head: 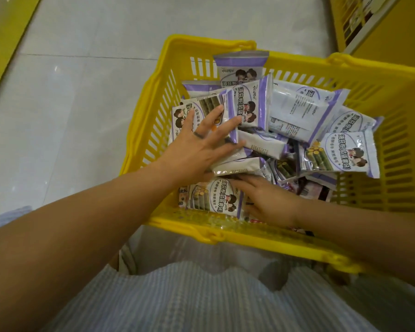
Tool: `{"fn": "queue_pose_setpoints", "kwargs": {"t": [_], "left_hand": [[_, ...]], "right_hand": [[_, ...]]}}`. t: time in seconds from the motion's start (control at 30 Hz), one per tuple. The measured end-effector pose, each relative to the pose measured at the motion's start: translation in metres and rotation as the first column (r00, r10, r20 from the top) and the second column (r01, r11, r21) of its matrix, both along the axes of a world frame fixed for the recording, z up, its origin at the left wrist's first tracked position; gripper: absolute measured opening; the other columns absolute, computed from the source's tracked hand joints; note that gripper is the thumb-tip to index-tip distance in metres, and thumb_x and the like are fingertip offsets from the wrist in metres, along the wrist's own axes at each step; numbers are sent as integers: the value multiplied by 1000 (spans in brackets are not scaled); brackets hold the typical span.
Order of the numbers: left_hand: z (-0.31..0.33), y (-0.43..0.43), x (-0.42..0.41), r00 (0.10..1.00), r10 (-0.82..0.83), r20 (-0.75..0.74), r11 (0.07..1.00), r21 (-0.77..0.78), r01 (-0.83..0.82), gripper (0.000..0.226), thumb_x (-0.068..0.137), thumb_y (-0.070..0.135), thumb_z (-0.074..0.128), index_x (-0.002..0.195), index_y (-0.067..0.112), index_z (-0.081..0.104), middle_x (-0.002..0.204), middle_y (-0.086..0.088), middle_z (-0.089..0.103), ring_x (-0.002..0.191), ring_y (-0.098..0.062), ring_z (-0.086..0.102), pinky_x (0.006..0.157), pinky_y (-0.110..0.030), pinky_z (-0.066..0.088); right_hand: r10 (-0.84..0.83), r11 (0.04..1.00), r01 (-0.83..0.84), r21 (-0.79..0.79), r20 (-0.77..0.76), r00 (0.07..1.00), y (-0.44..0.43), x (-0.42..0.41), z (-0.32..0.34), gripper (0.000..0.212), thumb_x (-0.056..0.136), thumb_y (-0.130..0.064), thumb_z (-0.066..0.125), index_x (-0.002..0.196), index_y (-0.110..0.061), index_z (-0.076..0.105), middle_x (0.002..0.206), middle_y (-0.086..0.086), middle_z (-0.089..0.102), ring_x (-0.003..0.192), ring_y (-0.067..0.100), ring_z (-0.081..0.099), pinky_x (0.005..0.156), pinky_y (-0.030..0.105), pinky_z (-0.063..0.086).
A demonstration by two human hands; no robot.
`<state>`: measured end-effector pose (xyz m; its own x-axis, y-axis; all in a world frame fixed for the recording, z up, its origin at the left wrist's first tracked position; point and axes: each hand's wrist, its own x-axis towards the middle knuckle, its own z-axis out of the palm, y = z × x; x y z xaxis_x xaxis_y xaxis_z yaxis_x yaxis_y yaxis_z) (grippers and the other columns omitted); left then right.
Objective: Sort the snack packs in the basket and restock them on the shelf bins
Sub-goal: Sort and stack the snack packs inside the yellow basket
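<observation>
Though snack packs (297, 109) crowd the basket (393, 76) to its walls, left hand (197, 144) and right hand (271, 202) lie flat-fingered on them.

I have one view only, from the camera worn on the person's head. It looks steeply down and slightly forward, close over the yellow basket (201, 43), which fills the middle and right. The person's striped clothing (201, 295) runs along the near edge. Tiled floor (70, 104) takes the far left, and a yellow shelf unit (345, 20) shows in the far right corner.
</observation>
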<state>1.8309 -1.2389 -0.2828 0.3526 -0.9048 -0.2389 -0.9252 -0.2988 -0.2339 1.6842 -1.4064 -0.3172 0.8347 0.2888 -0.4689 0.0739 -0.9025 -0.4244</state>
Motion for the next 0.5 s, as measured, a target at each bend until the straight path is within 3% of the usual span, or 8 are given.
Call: {"fn": "queue_pose_setpoints", "kwargs": {"t": [0.13, 0.23, 0.33, 0.5], "left_hand": [[3, -1, -1, 1000, 6, -11, 1000, 7, -6, 97, 79, 56, 65, 151, 38, 3, 159, -5, -22, 143, -38, -21, 110, -70, 8], [1, -1, 0, 1000, 9, -18, 1000, -2, -9, 95, 80, 53, 65, 151, 38, 2, 156, -2, -29, 141, -36, -27, 111, -69, 5], [0, 0, 0, 1000, 13, -25, 1000, 7, -13, 96, 83, 52, 62, 149, 39, -6, 146, 1, -43, 133, -31, -39, 110, -68, 2], [-2, 1, 1, 1000, 20, -23, 1000, 18, -20, 96, 86, 47, 60, 148, 39, -13, 136, 1, -54, 127, -33, -47, 111, -69, 3]], "right_hand": [[-130, 991, 130, 10, 5, 991, 12, 21, -11, 78, 89, -35, 63, 152, -23, 19, 157, 4, 22, 144, 27, 12, 115, 44, 24], [-163, 986, 161, -53, -23, 986, 11, 22, -13, 68, 85, -42, 65, 144, -22, 38, 150, 8, 36, 137, 30, 26, 109, 43, 33], [-80, 990, 68, -120, -103, 991, 11, 16, -5, 45, 86, -46, 63, 121, -17, 60, 121, 10, 57, 112, 28, 52, 90, 38, 48], [16, 992, -24, -123, -60, 998, -25, 11, 48, 40, 88, -33, 62, 126, -24, 56, 118, -1, 51, 100, 19, 57, 83, 33, 50]]}}
